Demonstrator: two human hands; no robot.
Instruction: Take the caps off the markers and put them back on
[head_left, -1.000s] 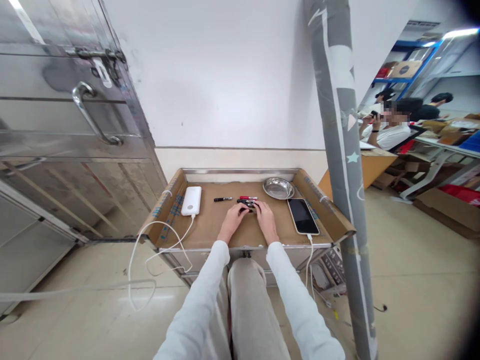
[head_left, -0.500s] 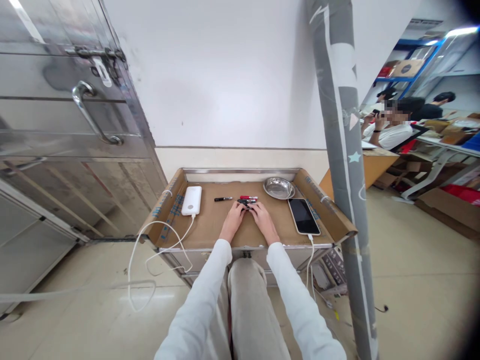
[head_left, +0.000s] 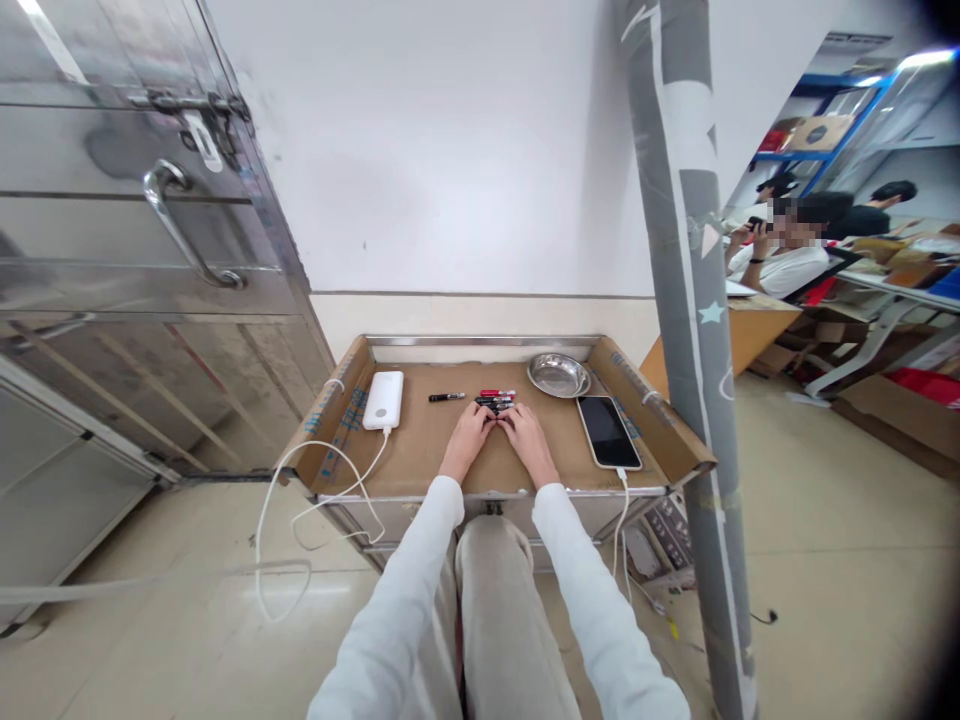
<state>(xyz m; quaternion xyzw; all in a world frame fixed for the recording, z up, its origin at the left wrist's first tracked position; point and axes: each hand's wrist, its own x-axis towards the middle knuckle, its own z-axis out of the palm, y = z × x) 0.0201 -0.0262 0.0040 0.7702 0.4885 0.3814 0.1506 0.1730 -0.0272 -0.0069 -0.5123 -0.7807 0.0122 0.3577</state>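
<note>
Just now: both hands' tips r closer 2gether than 1 sec ago; the R hand slid in a bit to the left of the frame.
So what: both hands r now at one spot, the near side of the pen bunch.
L hand (head_left: pixel 468 438): mid of frame, fingers bent & narrow, by the pens.
R hand (head_left: pixel 527 438): just beside L hand, same bent shape. Can't tell if either grips a pen.
Pen bunch: mid of frame, just past the tips. 1 red pen (head_left: pixel 495 393) at the back, black pens (head_left: pixel 487 402) in front, 2 or more; fingers hide the rest.
Lone black pen (head_left: pixel 444 398): 1, left of the bunch, apart.
White power bank (head_left: pixel 381 402): 1, left of mid.
Phone (head_left: pixel 609 434): 1, right of mid, screen up.
Metal dish (head_left: pixel 559 376): 1, above phone in frame.
Cords: 1 on bank, 1 on phone, both white.
Ppl: abt 3, upper right.
</note>
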